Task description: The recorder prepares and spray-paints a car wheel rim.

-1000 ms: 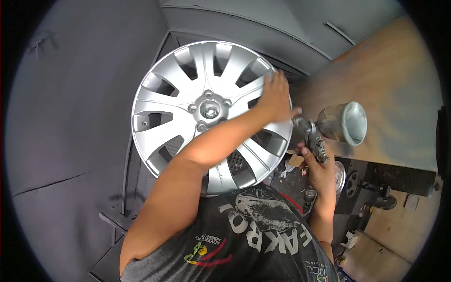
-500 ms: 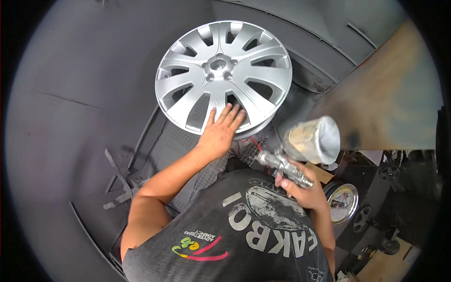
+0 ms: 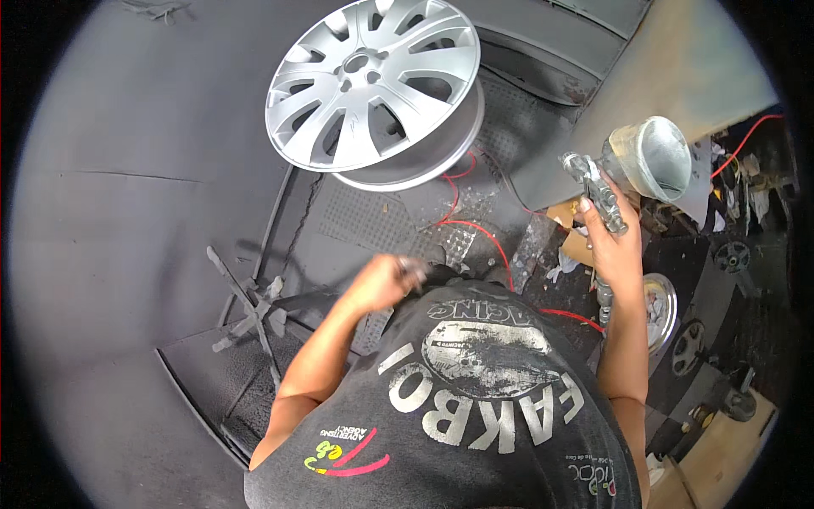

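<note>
Silver alloy wheel, its spoked face tilted, sits over the far part of the grey textured floor; what bears it is out of sight. Half a second ago the left hand lay with spread fingers on its near rim; now that hand is well apart from it, drawn back just in front of the dark T-shirt. Its fingers look curled, but blur hides whether they hold anything. The right hand is wrapped round the handle of a metal spray gun and has moved farther out to the right, the cup overlapping the tan panel in view. With the gun farther off and neither hand on the wheel, work on it seems paused. Red hose curves across the floor on the near side of the wheel. Near the floor's left edge is a crossed metal stand; to the right are cardboard and a bright-rimmed wheel.
</note>
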